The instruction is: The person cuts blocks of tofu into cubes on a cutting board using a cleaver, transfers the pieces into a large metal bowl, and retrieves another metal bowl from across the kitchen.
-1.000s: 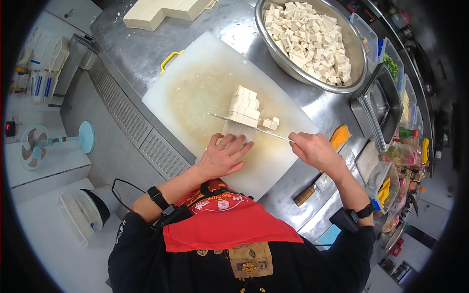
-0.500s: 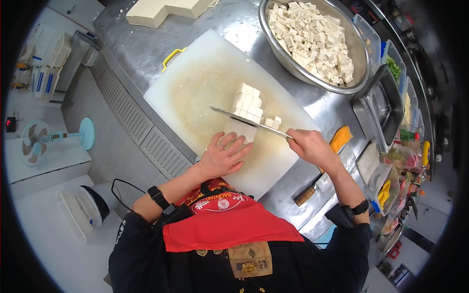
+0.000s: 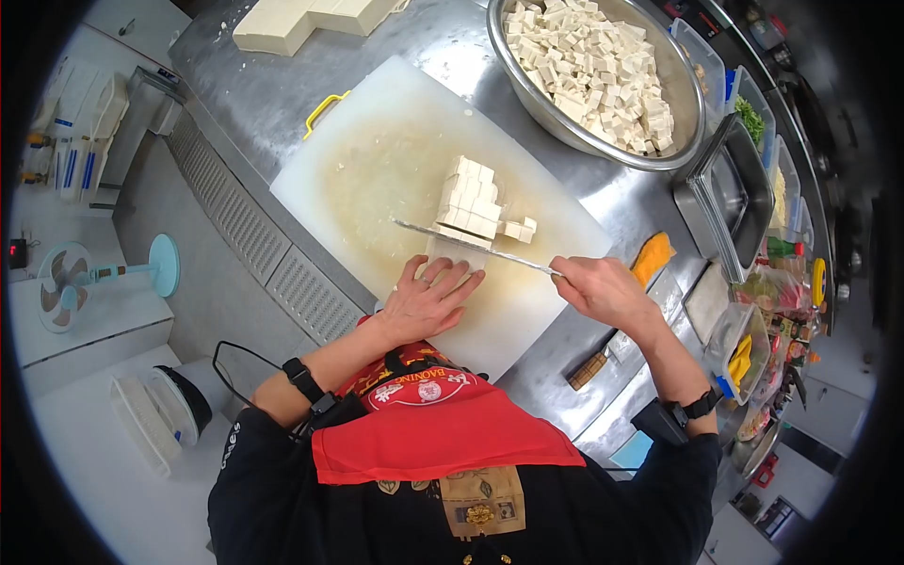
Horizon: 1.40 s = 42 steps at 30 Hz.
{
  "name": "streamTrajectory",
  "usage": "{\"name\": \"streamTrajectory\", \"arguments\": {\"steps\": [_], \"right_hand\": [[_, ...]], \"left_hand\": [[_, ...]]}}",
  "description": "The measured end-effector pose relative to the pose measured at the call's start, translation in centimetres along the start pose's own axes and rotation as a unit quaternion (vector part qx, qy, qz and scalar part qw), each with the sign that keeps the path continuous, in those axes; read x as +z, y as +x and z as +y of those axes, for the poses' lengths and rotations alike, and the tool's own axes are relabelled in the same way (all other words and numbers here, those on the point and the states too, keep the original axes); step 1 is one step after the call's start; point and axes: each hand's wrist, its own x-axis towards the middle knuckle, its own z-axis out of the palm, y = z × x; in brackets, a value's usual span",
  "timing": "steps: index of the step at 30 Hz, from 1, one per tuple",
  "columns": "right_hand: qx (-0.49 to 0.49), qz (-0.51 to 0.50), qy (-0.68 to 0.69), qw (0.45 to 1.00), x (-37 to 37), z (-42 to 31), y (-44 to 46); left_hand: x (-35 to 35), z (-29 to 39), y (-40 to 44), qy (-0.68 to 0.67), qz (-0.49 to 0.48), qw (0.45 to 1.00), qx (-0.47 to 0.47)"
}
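Observation:
My right hand (image 3: 603,290) is closed round the handle of a kitchen knife (image 3: 513,259), whose long blade slants across the tofu. On the near side of the blade, my left hand (image 3: 424,303) lies with fingers spread, its fingertips against the uncut end of the tofu. Just beyond the knife stands a cluster of cut tofu (image 3: 468,198), scored into small blocks. A few loose tofu cubes (image 3: 518,229) sit to its right. All of this rests on a white cutting board (image 3: 377,141) with wet, yellowish marks.
A large steel bowl (image 3: 556,122) full of tofu cubes stands at the far right. Bigger tofu slabs (image 3: 282,26) lie at the far left. Steel trays (image 3: 725,202), an orange cloth (image 3: 653,257) and a brush-like tool (image 3: 589,370) are on the right.
The knife blade has moved a little towards me and my left fingers. The cut tofu stays beyond it, and my left hand keeps nearly the same place.

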Motion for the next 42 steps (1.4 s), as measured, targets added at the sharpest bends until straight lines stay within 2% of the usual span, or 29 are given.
{"name": "streamTrajectory", "arguments": {"steps": [5, 9, 20, 32, 35, 38, 42], "right_hand": [[0.015, -0.037, 0.006, 0.999, 5.1, 1.6, 2.3], [0.027, -0.042, 0.004, 0.999, 6.2, 1.9, 2.4], [0.008, 0.036, 0.074, 0.997, -0.3, -0.2, 0.1], [0.005, -0.022, 0.007, 1.0, 0.2, -1.1, 0.6], [-0.004, -0.044, 0.013, 0.999, 3.3, 0.2, 1.6], [0.03, -0.084, 0.022, 0.996, 6.3, 1.0, 2.9], [0.038, -0.069, 0.013, 0.997, 6.5, 0.7, 2.5]], "left_hand": [[0.7, -0.2, -0.3, -0.011, 0.019, 1.0, -0.01], [0.9, 0.2, -0.4, 0.005, 0.03, 0.999, -0.011], [0.1, 0.1, -0.3, 0.009, -0.003, 1.0, -0.019], [0.3, 0.3, -1.2, 0.002, -0.019, 1.0, -0.02], [0.7, 0.1, -1.3, -0.008, -0.017, 1.0, -0.018], [1.0, -0.2, -1.2, 0.004, 0.03, 0.999, -0.01], [1.7, -0.4, -1.2, -0.014, 0.03, 0.999, -0.024]]}}
